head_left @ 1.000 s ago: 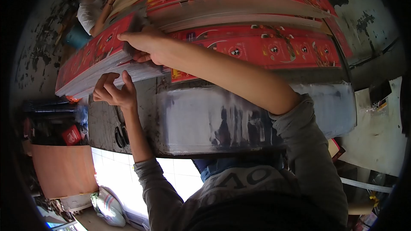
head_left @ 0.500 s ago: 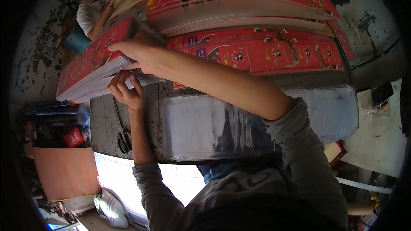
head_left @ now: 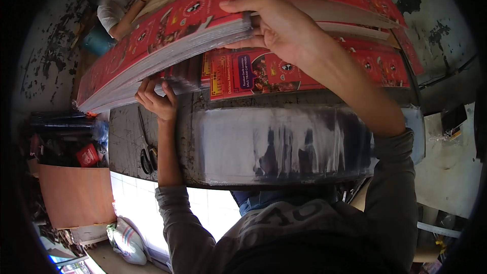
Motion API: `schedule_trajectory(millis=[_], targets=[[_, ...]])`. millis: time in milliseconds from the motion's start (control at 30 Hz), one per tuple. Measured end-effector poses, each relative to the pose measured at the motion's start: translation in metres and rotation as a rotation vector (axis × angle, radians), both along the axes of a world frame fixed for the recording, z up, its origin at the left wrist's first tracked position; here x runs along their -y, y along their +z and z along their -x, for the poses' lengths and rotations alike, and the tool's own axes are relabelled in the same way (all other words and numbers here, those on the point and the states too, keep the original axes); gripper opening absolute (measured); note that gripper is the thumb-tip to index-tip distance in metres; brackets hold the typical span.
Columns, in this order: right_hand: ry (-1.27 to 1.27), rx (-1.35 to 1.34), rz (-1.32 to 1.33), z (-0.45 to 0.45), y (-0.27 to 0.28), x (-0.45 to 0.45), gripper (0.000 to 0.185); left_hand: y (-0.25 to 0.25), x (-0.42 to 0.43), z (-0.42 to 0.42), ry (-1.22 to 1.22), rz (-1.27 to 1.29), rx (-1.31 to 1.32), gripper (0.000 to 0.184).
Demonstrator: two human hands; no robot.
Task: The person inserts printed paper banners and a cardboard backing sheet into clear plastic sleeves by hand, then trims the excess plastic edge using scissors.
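Note:
My right hand (head_left: 286, 30) grips the right end of a thick, long stack of red printed sheets (head_left: 172, 25), thumb on top and fingers underneath. The stack is raised at that end and slopes down to the left. My left hand (head_left: 158, 100) is at its near lower edge, fingers bent and touching the edge, thumb apart; the fingertips are partly hidden. Beneath and behind the raised end lie more red printed sheets (head_left: 264, 73) with a purple label. Scissors (head_left: 147, 155) with black handles lie beside my left forearm.
Clear plastic sheets (head_left: 284, 147) lie along the near side of the dark worktable (head_left: 124, 139). Another tall red stack (head_left: 329, 7) stands at the back. A person in a white shirt (head_left: 114, 12) is at the far left. Below the table's left end is a brown panel (head_left: 76, 193).
My right hand has moved right and up, drawing the stack's right end with it over the other sheets. My left hand has shifted only slightly.

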State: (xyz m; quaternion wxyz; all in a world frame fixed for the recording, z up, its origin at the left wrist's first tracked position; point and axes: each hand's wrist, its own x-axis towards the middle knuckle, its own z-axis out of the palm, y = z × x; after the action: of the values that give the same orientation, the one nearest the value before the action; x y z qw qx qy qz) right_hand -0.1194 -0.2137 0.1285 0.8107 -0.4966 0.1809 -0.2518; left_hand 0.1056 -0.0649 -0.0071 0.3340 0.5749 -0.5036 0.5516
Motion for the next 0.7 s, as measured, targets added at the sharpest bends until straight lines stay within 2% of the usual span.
schedule_trajectory(millis=[33, 100, 233, 333, 400, 533, 600, 667, 700], targets=[[-0.041, -0.014, -0.021, 0.024, -0.001, 0.008, 0.025, -0.004, -0.002, -0.003, -0.003, 0.004, -0.002, 0.015], [-0.117, -0.063, 0.045, 0.085, 0.007, 0.014, 0.029, -0.016, -0.01, -0.016, -0.067, -0.018, -0.029, 0.015], [-0.585, -0.157, 0.1, 0.195, 0.005, 0.042, 0.033, -0.021, -0.019, -0.026, -0.024, -0.096, 0.056, 0.018], [-0.675, -0.231, 0.122, 0.268, 0.005, 0.057, 0.033, -0.018, -0.017, -0.026, 0.0, -0.109, 0.112, 0.022], [-0.818, -0.169, 0.058, 0.305, -0.005, 0.068, 0.034, -0.015, -0.016, -0.024, 0.011, -0.114, 0.145, 0.023], [-0.834, -0.105, 0.014, 0.35, -0.046, 0.087, 0.025, -0.012, -0.01, -0.02, -0.02, -0.103, 0.13, 0.028], [-0.758, -0.106, -0.024, 0.377, -0.073, 0.106, 0.034, -0.011, -0.01, -0.022, 0.003, -0.115, 0.138, 0.03], [-0.703, -0.14, -0.008, 0.39, -0.097, 0.126, 0.035, -0.01, -0.013, -0.027, -0.013, -0.14, 0.163, 0.029], [-0.711, -0.268, -0.062, 0.383, -0.102, 0.129, 0.035, -0.009, -0.014, -0.027, -0.009, -0.142, 0.173, 0.029]])
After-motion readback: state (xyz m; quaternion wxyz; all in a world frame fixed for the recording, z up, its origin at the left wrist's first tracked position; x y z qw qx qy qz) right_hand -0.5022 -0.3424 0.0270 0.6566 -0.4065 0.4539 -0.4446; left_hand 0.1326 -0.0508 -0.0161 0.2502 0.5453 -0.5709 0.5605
